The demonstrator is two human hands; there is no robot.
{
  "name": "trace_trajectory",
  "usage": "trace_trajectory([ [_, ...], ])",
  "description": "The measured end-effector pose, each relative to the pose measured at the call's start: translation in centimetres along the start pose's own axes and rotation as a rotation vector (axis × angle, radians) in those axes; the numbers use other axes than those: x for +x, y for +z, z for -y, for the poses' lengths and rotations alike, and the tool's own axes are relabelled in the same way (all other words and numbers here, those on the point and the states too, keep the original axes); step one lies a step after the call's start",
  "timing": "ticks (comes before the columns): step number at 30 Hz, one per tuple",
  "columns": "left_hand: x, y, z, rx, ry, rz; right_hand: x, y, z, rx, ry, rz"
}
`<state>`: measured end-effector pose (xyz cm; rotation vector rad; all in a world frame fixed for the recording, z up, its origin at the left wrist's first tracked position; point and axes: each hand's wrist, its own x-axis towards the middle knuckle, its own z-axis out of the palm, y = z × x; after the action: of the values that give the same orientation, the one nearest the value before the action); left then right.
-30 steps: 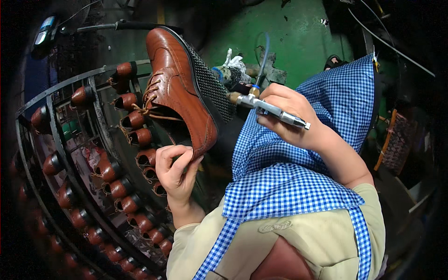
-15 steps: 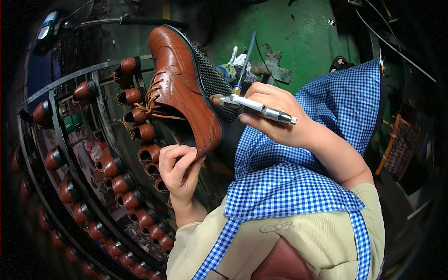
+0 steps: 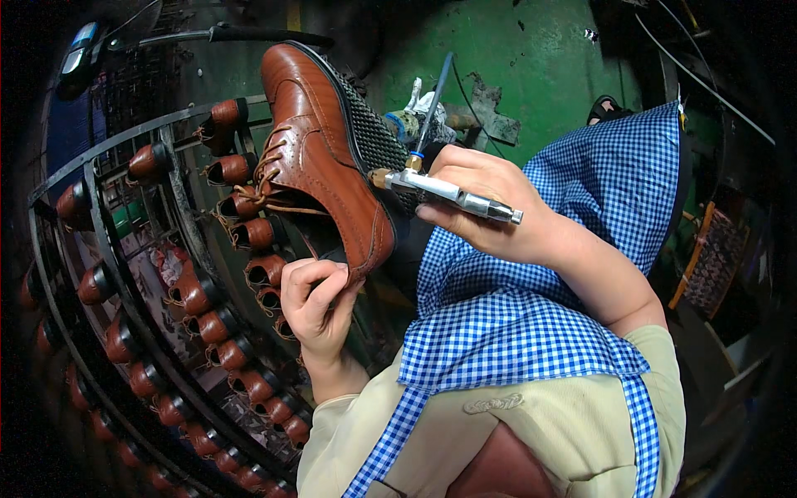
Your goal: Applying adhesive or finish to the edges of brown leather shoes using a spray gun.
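Airbrush (image 3: pixel 448 192) nearer glossy brown shoe (image 3: pixel 324 158) now, both hands' grip closed, seemingly firm.

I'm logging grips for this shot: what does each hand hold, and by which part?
Left hand grips the brown shoe at its toe. Right hand grips the metal airbrush around its barrel.

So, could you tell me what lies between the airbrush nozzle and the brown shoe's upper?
In the head view, only the shoe's dark patterned sole lies between. The airbrush in the right hand points at it; the left hand holds the brown shoe.
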<state>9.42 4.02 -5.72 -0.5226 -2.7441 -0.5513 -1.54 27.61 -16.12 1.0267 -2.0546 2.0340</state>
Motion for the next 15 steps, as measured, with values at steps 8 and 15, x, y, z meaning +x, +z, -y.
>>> trace_trajectory([
  [8,0.2,-0.1,0.0,0.01,0.012,0.018,-0.3,-0.1,0.6,-0.056,0.002,0.015],
  [15,0.6,-0.5,0.0,0.025,0.027,0.042,-1.0,-0.6,1.2,-0.071,0.045,0.062],
])
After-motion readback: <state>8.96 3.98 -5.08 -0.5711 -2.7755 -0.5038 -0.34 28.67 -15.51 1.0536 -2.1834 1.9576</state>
